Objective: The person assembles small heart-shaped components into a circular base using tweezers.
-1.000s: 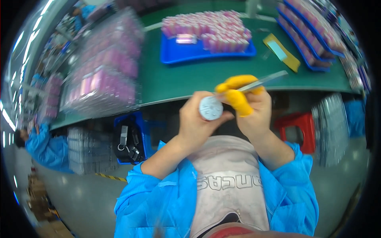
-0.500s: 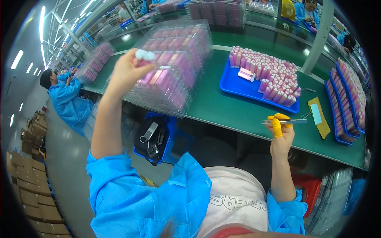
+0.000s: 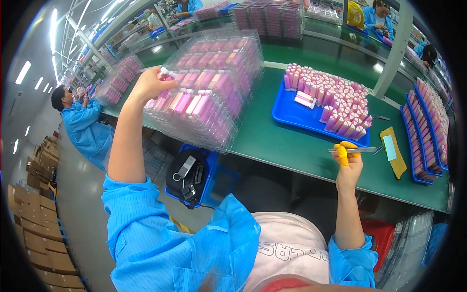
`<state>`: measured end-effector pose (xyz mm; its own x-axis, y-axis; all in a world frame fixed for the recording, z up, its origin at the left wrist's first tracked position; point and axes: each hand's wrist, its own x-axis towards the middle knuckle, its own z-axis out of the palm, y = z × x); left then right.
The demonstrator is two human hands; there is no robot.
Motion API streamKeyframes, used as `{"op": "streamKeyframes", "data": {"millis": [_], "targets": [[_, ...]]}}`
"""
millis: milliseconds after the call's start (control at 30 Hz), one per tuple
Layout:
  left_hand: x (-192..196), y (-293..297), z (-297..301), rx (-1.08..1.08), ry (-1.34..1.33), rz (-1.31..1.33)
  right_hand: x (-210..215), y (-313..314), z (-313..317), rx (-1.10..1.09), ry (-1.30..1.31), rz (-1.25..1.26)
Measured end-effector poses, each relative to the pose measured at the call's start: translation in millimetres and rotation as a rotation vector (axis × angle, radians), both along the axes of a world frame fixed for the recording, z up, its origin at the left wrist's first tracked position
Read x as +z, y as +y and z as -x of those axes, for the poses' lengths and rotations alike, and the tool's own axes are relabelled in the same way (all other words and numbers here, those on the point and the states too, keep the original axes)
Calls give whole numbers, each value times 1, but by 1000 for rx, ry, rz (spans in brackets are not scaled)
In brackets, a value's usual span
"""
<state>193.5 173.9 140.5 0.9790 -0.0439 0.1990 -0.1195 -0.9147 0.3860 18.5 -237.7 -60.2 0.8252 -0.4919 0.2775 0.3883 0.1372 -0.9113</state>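
Observation:
My left hand (image 3: pixel 148 86) reaches over the tall stack of clear plastic trays (image 3: pixel 226 129), fingers closed round a small pink piece with a white end (image 3: pixel 168 73). Its lower part is hidden by the fingers. Rows of similar pink and peach pieces (image 3: pixel 195 103) lie in the top tray just beside that hand. My right hand (image 3: pixel 348 165), with yellow finger covers, grips metal tweezers (image 3: pixel 366 150) in front of the bench edge. Beyond it, a blue tray (image 3: pixel 294 116) holds many upright pink pieces with white ends, and a few lying flat (image 3: pixel 305 100).
On the green bench (image 3: pixel 260 141), a yellow cloth-like sheet (image 3: pixel 398 163) carries a pale blue slip (image 3: pixel 389 148). Filled blue trays (image 3: pixel 419 141) lean at the right. Under the bench edge, a blue bin (image 3: pixel 210 163) holds a black bag. A co-worker (image 3: pixel 82 124) sits at left.
My left hand has come down and slightly left with the piece, close to the trays' far-left side. The right hand still has the tweezers; the whole view has shifted a little.

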Motion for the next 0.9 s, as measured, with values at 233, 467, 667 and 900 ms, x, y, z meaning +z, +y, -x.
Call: {"op": "streamKeyframes", "data": {"millis": [233,467,667,900], "targets": [[17,-54,-33,-58,65,-31,-20,-7,-11,-68,14,4],[-5,-68,-60,-54,-64,-317,-24,-6,-12,-61,25,-22],[-5,-80,-63,21,4,-154,-27,-10,-13,-56,23,-26],[-15,-83,-70,-177,176,214,-27,-9,-13,-35,4,-41]]}}
